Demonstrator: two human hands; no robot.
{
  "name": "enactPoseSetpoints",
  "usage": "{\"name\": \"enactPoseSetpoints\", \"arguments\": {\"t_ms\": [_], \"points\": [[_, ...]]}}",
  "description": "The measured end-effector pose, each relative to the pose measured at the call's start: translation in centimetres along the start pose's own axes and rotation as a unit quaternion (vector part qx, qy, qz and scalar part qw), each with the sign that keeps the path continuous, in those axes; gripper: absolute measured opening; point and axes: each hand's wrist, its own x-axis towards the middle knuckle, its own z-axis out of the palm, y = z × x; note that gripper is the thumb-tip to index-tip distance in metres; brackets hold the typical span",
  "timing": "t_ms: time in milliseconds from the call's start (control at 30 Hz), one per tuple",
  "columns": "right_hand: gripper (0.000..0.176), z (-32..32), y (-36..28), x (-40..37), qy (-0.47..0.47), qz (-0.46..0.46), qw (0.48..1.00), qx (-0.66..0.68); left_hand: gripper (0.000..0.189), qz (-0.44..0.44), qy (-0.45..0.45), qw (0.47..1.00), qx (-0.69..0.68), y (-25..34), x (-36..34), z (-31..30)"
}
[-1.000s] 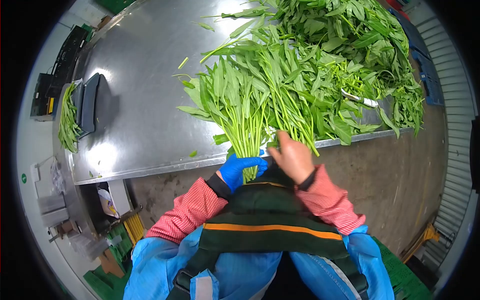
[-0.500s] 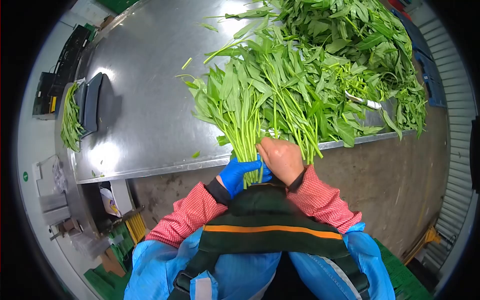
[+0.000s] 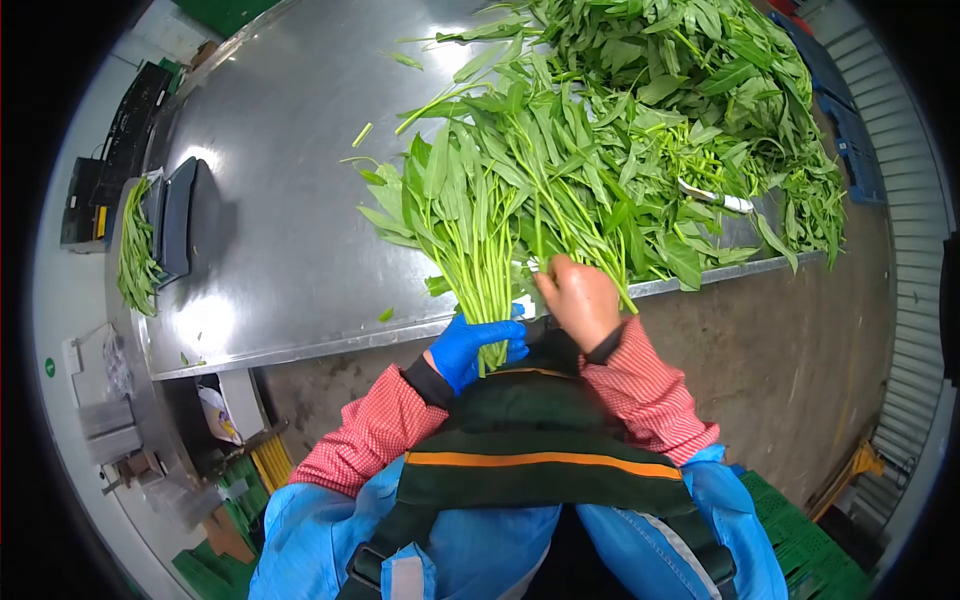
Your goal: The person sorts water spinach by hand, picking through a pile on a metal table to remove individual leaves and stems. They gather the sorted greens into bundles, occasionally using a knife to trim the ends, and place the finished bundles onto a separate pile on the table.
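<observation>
R hand [image 3: 580, 300] moved rt., bunch [image 3: 470, 225] in L hand [image 3: 463, 350].

I find no legible text, brand or number in my view. I note 1 round green sign [image 3: 50, 367] on the pale wall [image 3: 72, 290] to my left; its mark is too small to read.

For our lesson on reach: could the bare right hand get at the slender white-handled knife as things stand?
Probably yes: the white-handled knife lies with its handle uncovered, and only loose green leafy stems appear to separate it from the right hand.
</observation>
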Motion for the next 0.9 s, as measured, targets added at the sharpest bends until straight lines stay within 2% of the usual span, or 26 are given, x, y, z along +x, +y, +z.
{"name": "enactPoseSetpoints", "arguments": {"t_ms": [33, 133, 233, 300, 367, 400, 467, 500, 567, 667, 767, 900], "points": [[0.029, 0.6, -0.2, 0.2, 0.010, 0.001, 1.000, 0.021, 0.036, 0.015, 0.002, 1.000, 0.014, 0.4, -0.1, 0.2], [0.024, -1.6, -1.4, -1.1, -0.036, -0.005, 0.988, 0.152, 0.033, 0.081, 0.009, 0.996, -0.030, 1.2, -0.5, 0.6], [0.020, -1.9, -1.9, -2.7, -0.169, 0.031, 0.942, 0.287, 0.029, 0.058, 0.040, 0.996, -0.060, 0.4, 0.5, 0.2], [0.018, -0.2, -2.4, -4.0, -0.111, -0.070, 0.975, 0.178, 0.027, 0.069, 0.020, 0.997, -0.027, -0.9, 1.8, -0.6], [0.017, -0.4, -2.4, -4.6, -0.116, -0.125, 0.974, 0.150, 0.027, 0.054, 0.015, 0.998, 0.005, -1.5, 2.0, -0.6], [0.018, -1.2, -2.3, -4.5, -0.086, -0.092, 0.983, 0.136, 0.026, 0.060, 0.052, 0.997, -0.005, -1.4, 1.7, -0.3], [0.020, -4.0, -1.4, -4.1, -0.026, -0.023, 0.993, 0.109, 0.027, 0.029, 0.026, 0.999, -0.030, -0.8, 1.1, -0.1], [0.031, -5.5, -0.6, -3.7, 0.017, 0.000, 0.999, 0.034, 0.027, 0.014, 0.014, 0.999, -0.043, -0.6, 0.9, -0.2], [0.043, -6.8, 2.2, -3.7, 0.038, 0.000, 0.993, -0.109, 0.031, 0.010, 0.013, 1.000, -0.026, -0.5, 0.9, -0.3], [0.074, -5.5, 3.0, -5.2, -0.016, 0.033, 0.967, -0.252, 0.035, -0.001, 0.002, 1.000, -0.025, -0.1, 0.9, 0.3], [0.097, -2.8, 3.2, -5.6, -0.024, 0.088, 0.958, -0.271, 0.037, -0.006, -0.001, 1.000, -0.027, 0.3, 0.5, 0.7], [0.084, -3.0, 4.8, -5.5, -0.057, 0.136, 0.981, -0.128, 0.037, 0.027, -0.001, 1.000, -0.008, 1.9, -0.6, 0.8]]}}
